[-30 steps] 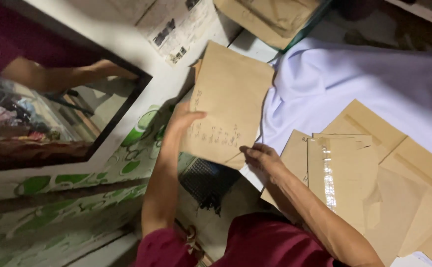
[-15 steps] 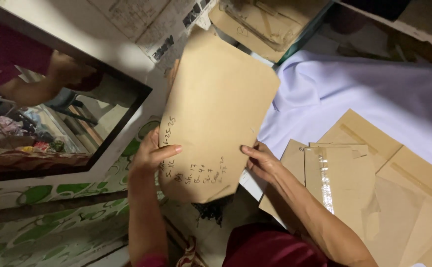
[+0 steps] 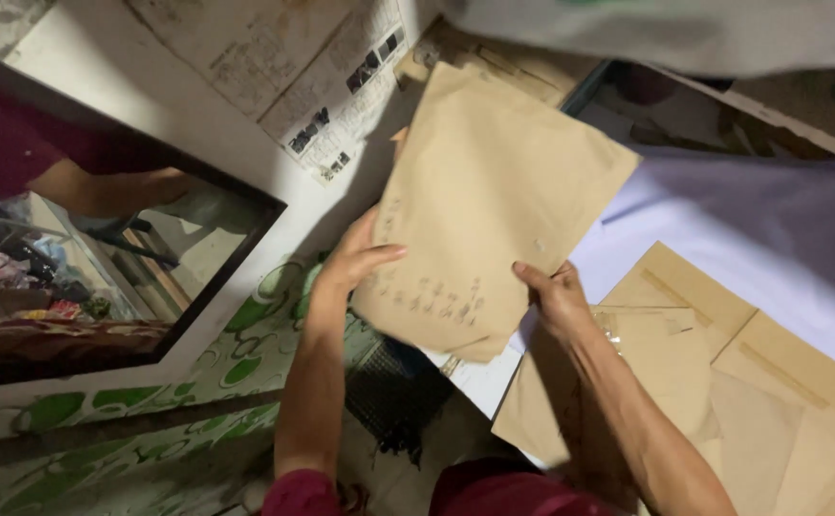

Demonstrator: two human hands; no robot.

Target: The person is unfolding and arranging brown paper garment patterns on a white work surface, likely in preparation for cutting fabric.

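A large brown paper envelope (image 3: 494, 201) with handwriting along its lower edge is held up in front of me. My left hand (image 3: 355, 258) grips its left edge, thumb over the front. My right hand (image 3: 556, 296) pinches its lower right edge. Under the right forearm lie more flat brown envelopes (image 3: 723, 373), overlapping one another on a pale lilac cloth (image 3: 771, 229).
A dark-framed mirror (image 3: 83, 268) at the left reflects an arm and clutter. Newspaper sheets (image 3: 312, 76) cover the surface above it. Another stack of brown envelopes (image 3: 522, 67) lies at the top. A green-patterned mat (image 3: 236, 354) and a black mesh item (image 3: 398, 392) sit below.
Both hands have carried the envelope up and to the right. The left hand moved from its lower corner to its left edge, and the camera view shifted.
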